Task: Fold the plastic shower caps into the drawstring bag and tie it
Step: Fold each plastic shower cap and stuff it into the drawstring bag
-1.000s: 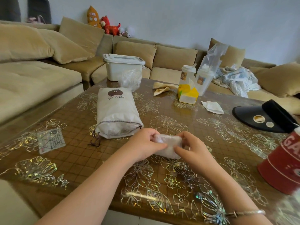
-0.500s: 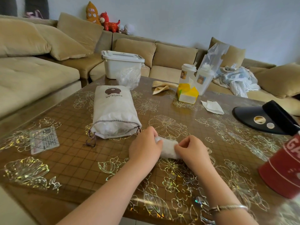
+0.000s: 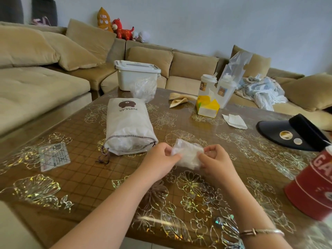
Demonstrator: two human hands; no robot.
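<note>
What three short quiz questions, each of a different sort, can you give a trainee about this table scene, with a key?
1. True or false: both hands hold the folded shower cap.
2. Where does the drawstring bag lie from the left hand? A) beyond it, to its left B) under it C) on the sofa
3. Fill in: the bag's mouth is ____ (open or tied).

Key: 1 true, as the left hand and the right hand pinch the cap from both sides. 2 A. 3 open, with its cord hanging loose on the table.
</note>
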